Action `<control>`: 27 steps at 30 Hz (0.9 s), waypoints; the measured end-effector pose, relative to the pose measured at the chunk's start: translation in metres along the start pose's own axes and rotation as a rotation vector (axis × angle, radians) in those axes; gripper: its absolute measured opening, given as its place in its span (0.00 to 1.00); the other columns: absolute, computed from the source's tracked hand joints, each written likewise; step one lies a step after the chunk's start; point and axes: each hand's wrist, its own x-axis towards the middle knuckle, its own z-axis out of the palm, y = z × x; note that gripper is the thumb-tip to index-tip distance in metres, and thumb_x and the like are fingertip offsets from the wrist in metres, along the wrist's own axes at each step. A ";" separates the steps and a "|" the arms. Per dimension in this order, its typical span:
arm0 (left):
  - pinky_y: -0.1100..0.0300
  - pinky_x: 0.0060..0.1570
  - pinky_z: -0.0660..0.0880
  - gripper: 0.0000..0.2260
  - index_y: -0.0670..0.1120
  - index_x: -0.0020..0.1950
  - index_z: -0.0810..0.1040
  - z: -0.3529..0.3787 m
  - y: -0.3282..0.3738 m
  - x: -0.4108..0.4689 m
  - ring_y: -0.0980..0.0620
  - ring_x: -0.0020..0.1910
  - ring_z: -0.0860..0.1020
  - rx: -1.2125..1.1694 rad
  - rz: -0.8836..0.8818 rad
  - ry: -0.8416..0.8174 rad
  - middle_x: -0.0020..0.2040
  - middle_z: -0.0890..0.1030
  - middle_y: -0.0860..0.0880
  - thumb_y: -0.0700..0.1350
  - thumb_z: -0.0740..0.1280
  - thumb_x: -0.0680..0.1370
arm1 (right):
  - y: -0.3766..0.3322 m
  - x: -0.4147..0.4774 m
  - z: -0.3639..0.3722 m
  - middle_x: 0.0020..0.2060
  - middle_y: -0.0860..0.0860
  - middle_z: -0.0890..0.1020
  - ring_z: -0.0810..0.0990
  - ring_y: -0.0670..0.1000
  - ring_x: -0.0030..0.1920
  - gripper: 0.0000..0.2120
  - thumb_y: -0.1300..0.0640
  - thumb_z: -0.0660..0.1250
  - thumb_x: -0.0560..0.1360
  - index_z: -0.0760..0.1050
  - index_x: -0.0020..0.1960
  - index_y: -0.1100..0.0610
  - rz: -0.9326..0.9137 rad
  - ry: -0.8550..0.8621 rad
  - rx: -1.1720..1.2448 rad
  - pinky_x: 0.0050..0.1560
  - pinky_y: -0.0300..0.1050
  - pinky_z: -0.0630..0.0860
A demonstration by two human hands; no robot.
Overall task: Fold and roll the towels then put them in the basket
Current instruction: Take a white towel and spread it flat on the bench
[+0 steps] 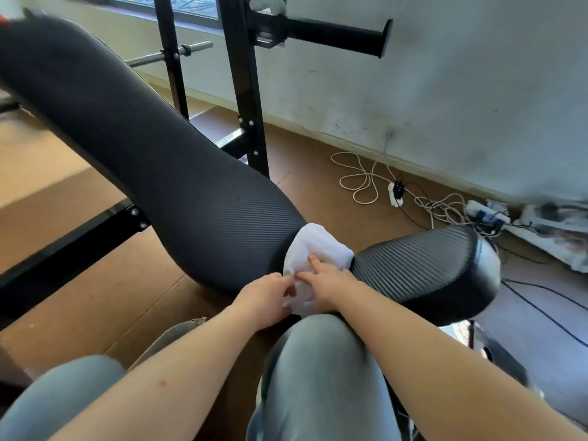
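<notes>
A: Entry one, where is the towel?
B: White towel (pixel 318 246), bunched up. It sits in the gap where the long black back pad (pixel 143 138) meets the seat pad (pixel 423 265), at the bench's near edge, just beyond the person's grey-trousered knee (pixel 318 345).
A: Left hand?
B: Left hand (pixel 265 297) is at the towel's near left edge. Its fingers are curled in and pinch a fold of the cloth against the thumb.
A: Right hand?
B: Right hand (pixel 329 286) lies on top of the towel and presses it. The index finger is straight and points to the far side, and the thumb reaches toward the left hand. I cannot tell how the other fingers lie. The two hands almost touch.
A: Surroundings?
B: A black steel upright (pixel 245 90) stands far behind the back pad. A pale cable (pixel 359 179) lies looped on the brown floor to the right, beside a white power strip (pixel 395 194) near the foot of the wall
</notes>
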 end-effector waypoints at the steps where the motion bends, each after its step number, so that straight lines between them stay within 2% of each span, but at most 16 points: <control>1: 0.52 0.55 0.75 0.20 0.55 0.68 0.74 0.002 0.000 0.002 0.47 0.61 0.76 0.037 0.014 -0.015 0.61 0.75 0.51 0.55 0.71 0.77 | 0.001 0.001 0.000 0.83 0.52 0.38 0.49 0.56 0.82 0.35 0.38 0.64 0.79 0.52 0.81 0.38 -0.002 0.012 -0.012 0.76 0.62 0.61; 4: 0.50 0.57 0.73 0.28 0.55 0.73 0.68 0.008 -0.002 0.006 0.46 0.62 0.73 0.259 0.039 -0.025 0.62 0.71 0.49 0.59 0.71 0.76 | 0.003 0.000 0.001 0.83 0.51 0.41 0.47 0.58 0.82 0.35 0.44 0.67 0.79 0.55 0.81 0.40 -0.010 0.056 0.004 0.76 0.62 0.61; 7: 0.51 0.57 0.69 0.24 0.56 0.71 0.69 0.017 -0.004 0.008 0.46 0.62 0.72 0.390 0.020 0.077 0.63 0.71 0.50 0.58 0.69 0.77 | 0.001 -0.004 -0.001 0.83 0.49 0.44 0.43 0.65 0.80 0.34 0.49 0.69 0.79 0.57 0.80 0.39 0.030 0.057 0.038 0.73 0.65 0.63; 9: 0.52 0.55 0.68 0.16 0.55 0.66 0.75 0.021 -0.005 0.008 0.47 0.60 0.72 0.376 -0.003 0.137 0.61 0.73 0.51 0.56 0.65 0.80 | -0.001 -0.008 -0.004 0.81 0.51 0.56 0.53 0.66 0.79 0.30 0.49 0.68 0.79 0.60 0.78 0.40 0.066 0.079 0.010 0.73 0.70 0.59; 11: 0.52 0.54 0.68 0.12 0.55 0.62 0.77 0.025 -0.007 0.010 0.46 0.59 0.73 0.297 -0.017 0.161 0.59 0.74 0.51 0.55 0.63 0.81 | -0.003 -0.012 -0.007 0.71 0.51 0.70 0.67 0.59 0.73 0.27 0.49 0.67 0.77 0.65 0.74 0.43 0.083 0.137 -0.057 0.71 0.75 0.53; 14: 0.51 0.53 0.71 0.07 0.54 0.55 0.76 0.017 -0.008 0.007 0.47 0.53 0.76 -0.078 -0.035 0.193 0.52 0.76 0.53 0.54 0.65 0.80 | -0.002 -0.013 -0.006 0.66 0.52 0.74 0.71 0.57 0.70 0.26 0.48 0.67 0.75 0.67 0.72 0.46 0.084 0.157 0.049 0.72 0.74 0.53; 16: 0.53 0.49 0.72 0.03 0.52 0.50 0.74 0.003 -0.006 0.004 0.49 0.47 0.77 -0.417 -0.117 0.232 0.46 0.78 0.54 0.50 0.66 0.80 | -0.003 -0.015 -0.006 0.64 0.53 0.75 0.70 0.57 0.70 0.26 0.42 0.69 0.73 0.70 0.68 0.49 0.083 0.163 0.177 0.70 0.66 0.63; 19: 0.54 0.51 0.74 0.01 0.51 0.54 0.74 -0.020 -0.001 0.006 0.51 0.48 0.79 -0.734 -0.228 0.337 0.46 0.81 0.53 0.46 0.65 0.82 | -0.006 -0.019 -0.010 0.59 0.56 0.79 0.69 0.57 0.68 0.24 0.38 0.68 0.73 0.74 0.62 0.53 0.096 0.242 0.243 0.59 0.54 0.71; 21: 0.50 0.55 0.78 0.03 0.51 0.55 0.74 -0.033 -0.001 0.010 0.48 0.51 0.81 -0.921 -0.269 0.392 0.49 0.82 0.49 0.45 0.63 0.83 | -0.007 -0.022 -0.015 0.56 0.56 0.81 0.76 0.58 0.62 0.17 0.43 0.63 0.79 0.76 0.59 0.54 0.119 0.292 0.344 0.53 0.49 0.71; 23: 0.47 0.56 0.80 0.04 0.54 0.54 0.73 -0.045 -0.001 0.013 0.47 0.53 0.81 -1.138 -0.318 0.387 0.53 0.81 0.47 0.45 0.61 0.84 | -0.006 -0.027 -0.022 0.51 0.55 0.82 0.79 0.58 0.55 0.09 0.48 0.61 0.80 0.76 0.52 0.53 0.144 0.319 0.419 0.49 0.47 0.70; 25: 0.48 0.52 0.80 0.08 0.56 0.52 0.74 -0.053 0.000 0.014 0.48 0.52 0.79 -1.270 -0.377 0.381 0.55 0.80 0.45 0.46 0.58 0.85 | -0.001 -0.033 -0.029 0.48 0.54 0.79 0.77 0.58 0.52 0.03 0.54 0.63 0.76 0.74 0.45 0.51 0.181 0.313 0.417 0.46 0.45 0.69; 27: 0.51 0.46 0.75 0.10 0.55 0.52 0.75 -0.061 0.001 0.013 0.49 0.47 0.76 -1.340 -0.418 0.391 0.51 0.78 0.46 0.45 0.55 0.85 | 0.003 -0.038 -0.033 0.47 0.54 0.79 0.77 0.59 0.51 0.05 0.59 0.63 0.74 0.76 0.47 0.53 0.224 0.311 0.414 0.45 0.45 0.70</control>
